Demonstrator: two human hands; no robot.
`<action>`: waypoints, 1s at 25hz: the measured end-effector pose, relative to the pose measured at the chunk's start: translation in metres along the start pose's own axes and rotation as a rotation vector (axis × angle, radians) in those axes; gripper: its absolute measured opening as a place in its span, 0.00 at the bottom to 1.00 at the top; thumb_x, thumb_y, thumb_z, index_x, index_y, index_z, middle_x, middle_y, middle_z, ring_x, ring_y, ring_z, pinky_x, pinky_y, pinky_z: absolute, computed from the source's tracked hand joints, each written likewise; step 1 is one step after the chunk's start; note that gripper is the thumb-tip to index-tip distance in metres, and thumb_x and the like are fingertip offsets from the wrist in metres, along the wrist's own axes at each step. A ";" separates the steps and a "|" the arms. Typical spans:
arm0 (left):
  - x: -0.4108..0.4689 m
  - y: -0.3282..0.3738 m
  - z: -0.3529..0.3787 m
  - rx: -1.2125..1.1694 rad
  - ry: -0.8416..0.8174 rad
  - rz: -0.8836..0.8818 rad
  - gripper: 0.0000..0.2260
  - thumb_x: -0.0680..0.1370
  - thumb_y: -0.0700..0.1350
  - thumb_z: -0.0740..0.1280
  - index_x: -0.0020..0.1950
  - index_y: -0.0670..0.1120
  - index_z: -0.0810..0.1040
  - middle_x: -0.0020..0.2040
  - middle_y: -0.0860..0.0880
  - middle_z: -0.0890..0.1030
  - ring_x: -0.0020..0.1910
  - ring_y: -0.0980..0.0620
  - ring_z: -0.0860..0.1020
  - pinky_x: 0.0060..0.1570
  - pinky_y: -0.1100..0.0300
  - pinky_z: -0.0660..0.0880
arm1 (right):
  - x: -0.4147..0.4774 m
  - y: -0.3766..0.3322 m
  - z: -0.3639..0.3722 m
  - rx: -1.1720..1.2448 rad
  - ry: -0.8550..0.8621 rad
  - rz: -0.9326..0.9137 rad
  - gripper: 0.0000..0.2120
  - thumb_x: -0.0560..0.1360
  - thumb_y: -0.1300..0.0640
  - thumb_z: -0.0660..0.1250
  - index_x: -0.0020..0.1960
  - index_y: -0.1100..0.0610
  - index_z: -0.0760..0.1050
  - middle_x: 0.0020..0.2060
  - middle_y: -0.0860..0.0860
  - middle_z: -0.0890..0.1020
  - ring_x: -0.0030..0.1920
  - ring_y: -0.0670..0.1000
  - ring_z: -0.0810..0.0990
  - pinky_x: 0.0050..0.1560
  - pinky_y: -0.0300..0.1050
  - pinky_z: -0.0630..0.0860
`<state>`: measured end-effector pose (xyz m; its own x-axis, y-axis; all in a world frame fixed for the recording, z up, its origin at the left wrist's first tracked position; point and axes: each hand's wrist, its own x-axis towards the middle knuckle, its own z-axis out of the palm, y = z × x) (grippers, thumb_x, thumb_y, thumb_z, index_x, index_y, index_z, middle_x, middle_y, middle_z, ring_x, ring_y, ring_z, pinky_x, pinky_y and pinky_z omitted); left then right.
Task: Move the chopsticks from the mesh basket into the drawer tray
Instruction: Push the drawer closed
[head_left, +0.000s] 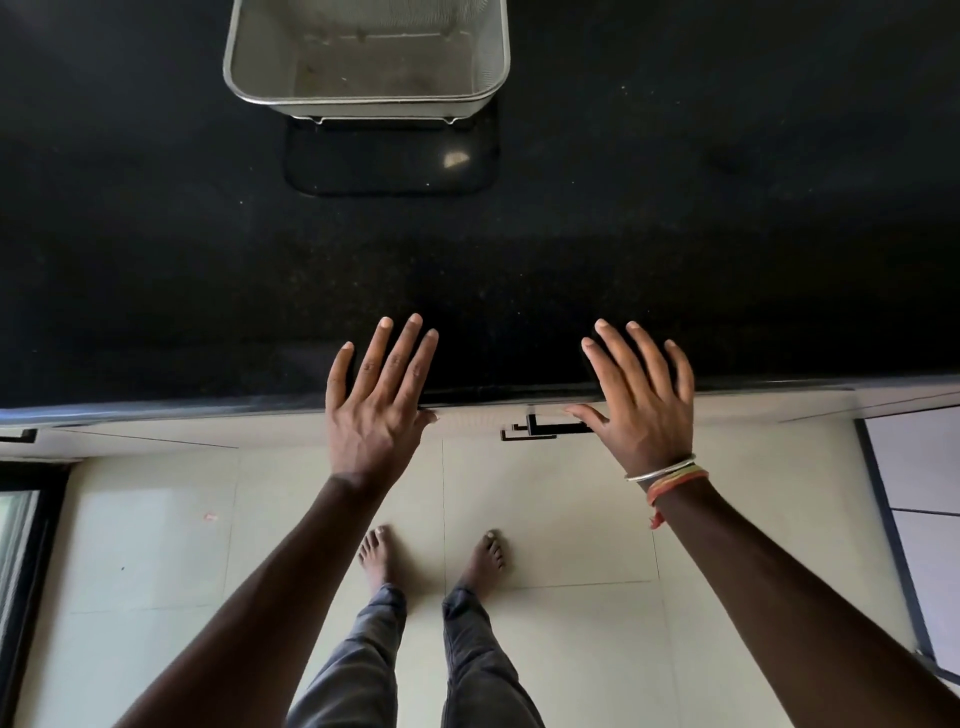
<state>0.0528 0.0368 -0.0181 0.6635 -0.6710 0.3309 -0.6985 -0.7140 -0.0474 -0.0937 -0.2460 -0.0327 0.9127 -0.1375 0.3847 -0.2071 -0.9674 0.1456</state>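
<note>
Hands first: my left hand (376, 402) and right hand (641, 402) are both spread flat, fingers apart, palms down over the front edge of the black counter (727, 234), holding nothing. They sit well apart from each other, and I cannot tell whether they rest on the stone or float just above it.

No chopsticks show anywhere. The basket (366, 57) stands at the far side of the counter, well away from my hands, and what I see of its mesh floor looks bare, though its far end is cut off by the top of the view. The drawer is shut below the counter lip, with its dark handle (545, 430) just beside my right thumb, so the tray is hidden. My guess is that the sticks are already inside and the task is at or near its end.

To do this step well, I would check the basket's far end before calling it done. If I open the drawer again, I should take the handle squarely with my right hand and pull straight out, slowly, so thin sticks do not roll or slide out of their slot.
</note>
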 end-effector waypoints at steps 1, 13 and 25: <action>0.000 0.000 0.002 -0.011 0.019 -0.016 0.46 0.69 0.49 0.81 0.83 0.49 0.62 0.82 0.49 0.64 0.81 0.46 0.62 0.77 0.43 0.60 | 0.000 -0.001 0.001 0.008 0.009 0.007 0.41 0.70 0.40 0.73 0.78 0.50 0.60 0.78 0.49 0.65 0.77 0.55 0.63 0.75 0.59 0.57; 0.002 0.001 0.030 -0.097 0.294 -0.047 0.31 0.79 0.32 0.66 0.80 0.52 0.68 0.80 0.54 0.68 0.79 0.51 0.68 0.75 0.55 0.66 | 0.008 -0.015 0.019 0.040 0.324 0.140 0.25 0.73 0.64 0.70 0.67 0.46 0.75 0.69 0.44 0.77 0.69 0.52 0.75 0.66 0.56 0.68; 0.003 -0.001 -0.022 -0.209 -0.095 -0.019 0.36 0.77 0.63 0.70 0.80 0.45 0.68 0.81 0.47 0.65 0.80 0.45 0.64 0.75 0.47 0.65 | 0.019 -0.029 -0.030 0.095 -0.123 0.119 0.38 0.62 0.48 0.80 0.70 0.51 0.72 0.73 0.51 0.72 0.73 0.59 0.69 0.68 0.63 0.68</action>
